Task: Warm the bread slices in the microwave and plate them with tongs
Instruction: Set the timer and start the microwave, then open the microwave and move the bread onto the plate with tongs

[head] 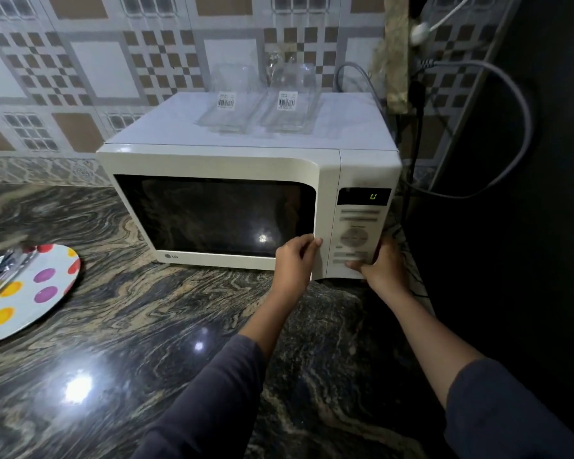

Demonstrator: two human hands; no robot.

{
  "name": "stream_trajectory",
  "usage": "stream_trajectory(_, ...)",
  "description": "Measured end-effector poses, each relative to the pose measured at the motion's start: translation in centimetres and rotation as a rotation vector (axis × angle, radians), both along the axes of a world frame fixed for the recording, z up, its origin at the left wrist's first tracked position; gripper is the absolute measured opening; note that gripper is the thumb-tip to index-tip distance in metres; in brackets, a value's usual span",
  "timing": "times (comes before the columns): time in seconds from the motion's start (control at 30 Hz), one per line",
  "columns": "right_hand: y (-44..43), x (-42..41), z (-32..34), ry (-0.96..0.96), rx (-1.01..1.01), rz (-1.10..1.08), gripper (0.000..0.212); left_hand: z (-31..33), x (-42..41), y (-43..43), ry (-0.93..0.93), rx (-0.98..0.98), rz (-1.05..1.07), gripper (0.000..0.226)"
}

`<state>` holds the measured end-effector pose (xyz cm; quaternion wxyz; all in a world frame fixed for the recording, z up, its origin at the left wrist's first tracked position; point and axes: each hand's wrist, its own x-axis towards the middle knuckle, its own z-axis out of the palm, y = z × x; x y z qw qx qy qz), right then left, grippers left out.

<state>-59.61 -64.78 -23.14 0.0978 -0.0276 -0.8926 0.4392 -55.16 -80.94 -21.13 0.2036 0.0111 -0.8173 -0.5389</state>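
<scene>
The microwave (246, 193) sits shut at the twelve o'clock side of the dark marbled bench (130, 342), its little green display (373, 196) lit with what looks like a single digit, and the window is too dark to tell whether any bread is inside. No bread shows anywhere out here either, so I'd judge the slices are either already in there or not yet brought over; I can't say which. Over at nine o'clock the spotted plate (40, 293) waits with the metal tongs (4, 273) lying across it and nothing else on it, so the plating is plainly still to come. The left hand (295, 263) is curled against the right edge of the door, fingertips hooked over the seam beside the buttons, gripping the door edge rather than closed on anything loose; it reads as either pulling the door open or pressing it to. The right hand (383, 263) cups the lower right corner of the microwave at about three o'clock of the other, thumb resting on the lower buttons of the control panel (355, 233), fingers wrapped round the side out of sight, steadying the box. On top stand two clear plastic tubs (256, 107) with barcode stickers.
</scene>
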Motion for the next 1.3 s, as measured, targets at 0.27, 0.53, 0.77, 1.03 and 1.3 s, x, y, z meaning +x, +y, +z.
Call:
stream_trajectory(0.27, 0.0, 2.5, 4.8, 0.531, -0.115, -0.061, 0.037, 1.5, -0.4, -0.4, -0.040, 0.054, -0.024, 0.015)
stream_trajectory(0.53, -1.1, 0.7, 12.4, 0.760, 0.195, 0.199, 0.036, 1.9, -0.4, 0.6, -0.030, 0.159, 0.007, 0.021)
stream_trajectory(0.77, -2.2, -0.1, 12.0, 0.710, 0.145, 0.134, 0.033, 1.6, -0.1, 0.6, -0.093, 0.173, 0.031, 0.025)
stream_trajectory(1.03, -2.6, 0.5, 12.7, 0.672, 0.101, 0.117, 0.036, 2.0, 0.6, 1.4, -0.024, 0.105, 0.116, 0.028)
stream_trajectory(1.3, -2.7, 1.2, 13.7, 0.542, 0.057, 0.114, 0.040, 2.2, 1.1, 1.5, -0.031, 0.089, 0.122, 0.036)
